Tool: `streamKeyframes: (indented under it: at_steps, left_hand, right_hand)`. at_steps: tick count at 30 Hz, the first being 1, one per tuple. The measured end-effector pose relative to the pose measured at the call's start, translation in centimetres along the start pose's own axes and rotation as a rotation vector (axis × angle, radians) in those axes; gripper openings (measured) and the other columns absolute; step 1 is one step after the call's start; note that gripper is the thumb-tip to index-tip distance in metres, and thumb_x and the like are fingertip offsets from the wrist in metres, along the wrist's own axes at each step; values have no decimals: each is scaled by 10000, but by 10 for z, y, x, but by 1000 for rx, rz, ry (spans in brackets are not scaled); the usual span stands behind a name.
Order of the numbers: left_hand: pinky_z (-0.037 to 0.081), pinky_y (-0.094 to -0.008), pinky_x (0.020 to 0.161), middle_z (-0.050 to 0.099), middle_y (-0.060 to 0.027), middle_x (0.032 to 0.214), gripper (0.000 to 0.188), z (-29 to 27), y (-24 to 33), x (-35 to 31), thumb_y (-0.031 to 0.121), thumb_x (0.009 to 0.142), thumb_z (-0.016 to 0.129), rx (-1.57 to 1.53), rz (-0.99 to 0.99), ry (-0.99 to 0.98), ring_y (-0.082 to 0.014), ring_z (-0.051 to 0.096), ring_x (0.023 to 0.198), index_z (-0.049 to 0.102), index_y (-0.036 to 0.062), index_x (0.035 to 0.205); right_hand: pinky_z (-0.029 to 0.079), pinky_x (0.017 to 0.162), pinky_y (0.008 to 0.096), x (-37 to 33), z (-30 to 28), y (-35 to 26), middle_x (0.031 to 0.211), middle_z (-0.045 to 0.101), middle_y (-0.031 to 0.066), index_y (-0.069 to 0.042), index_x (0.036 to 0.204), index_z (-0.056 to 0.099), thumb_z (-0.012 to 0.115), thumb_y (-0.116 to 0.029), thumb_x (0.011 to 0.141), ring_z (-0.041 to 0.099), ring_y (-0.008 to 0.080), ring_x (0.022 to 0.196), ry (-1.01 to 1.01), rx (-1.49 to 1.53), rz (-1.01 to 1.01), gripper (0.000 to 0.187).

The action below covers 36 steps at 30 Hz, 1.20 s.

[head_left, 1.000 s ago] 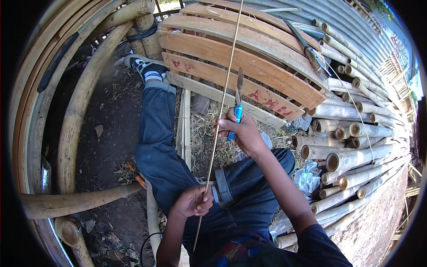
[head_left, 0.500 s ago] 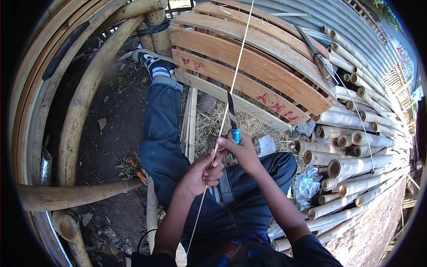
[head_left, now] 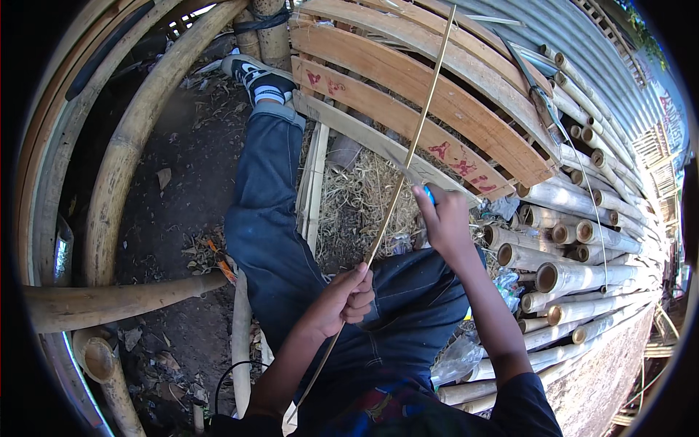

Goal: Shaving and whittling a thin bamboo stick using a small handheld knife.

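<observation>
A long, thin bamboo strip (head_left: 420,127) runs slantwise across my lap, its far end up over the wooden slats. My left hand (head_left: 344,299) is closed around its lower part, thumb along the strip. My right hand (head_left: 445,224) grips a knife by its blue handle (head_left: 429,194). The knife blade (head_left: 403,167) points up and to the left and crosses the strip at mid-length, seemingly against it. Beneath the blade, pale shavings (head_left: 357,207) litter the ground between my legs.
Ahead stands a slatted wooden bench (head_left: 408,73), with a long blade tool (head_left: 535,98) on its right end. Stacked bamboo poles (head_left: 575,277) fill the right side. Thick bent bamboo (head_left: 120,189) and a crossing pole (head_left: 131,300) stand at left. A plastic bag (head_left: 460,358) lies beside my right leg.
My right hand with the knife has moved away from my left hand, up along the strip, and the blade now tilts left. The strip leans further right; my left hand is slightly lower.
</observation>
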<state>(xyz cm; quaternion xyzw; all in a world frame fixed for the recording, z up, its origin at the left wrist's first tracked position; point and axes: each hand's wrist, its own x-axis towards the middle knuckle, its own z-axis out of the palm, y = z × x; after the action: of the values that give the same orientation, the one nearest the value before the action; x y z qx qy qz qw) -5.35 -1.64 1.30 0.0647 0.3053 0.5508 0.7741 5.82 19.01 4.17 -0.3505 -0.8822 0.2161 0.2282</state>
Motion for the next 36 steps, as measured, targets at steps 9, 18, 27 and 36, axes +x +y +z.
streamKeyframes:
  at_steps: [9, 18, 27, 36]
  left_hand:
    - [109, -203, 375, 192, 86, 536, 437, -1, -5, -9, 505, 946, 387, -47, -65, -31, -25, 151, 427, 311, 182, 662]
    - [120, -203, 370, 209, 81, 530, 426, -6, -15, -16, 470, 958, 387, -128, -70, -61, -26, 166, 415, 314, 173, 661]
    - [111, -207, 367, 197, 80, 512, 433, 0, -19, -24, 467, 972, 337, -96, -69, -19, -29, 149, 404, 314, 166, 661]
    - [112, -203, 367, 206, 84, 517, 434, -2, -21, -23, 487, 956, 372, -78, -61, -14, -22, 167, 406, 313, 173, 662]
  right_hand:
    - [414, 456, 427, -27, 3, -18, 453, 469, 149, -45, 602, 541, 563, -462, 851, 526, 353, 448, -152, -60, -362, 486]
    - [379, 493, 424, -35, -1, -20, 481, 461, 149, -43, 632, 529, 573, -407, 853, 505, 357, 474, -319, -52, -435, 428]
    - [404, 476, 436, 21, -24, 1, 467, 476, 162, -19, 617, 561, 536, -436, 879, 513, 362, 464, -131, 21, -42, 494]
    - [414, 466, 413, 23, -15, -7, 451, 464, 141, -29, 607, 548, 545, -456, 864, 527, 347, 461, -65, -143, -27, 499]
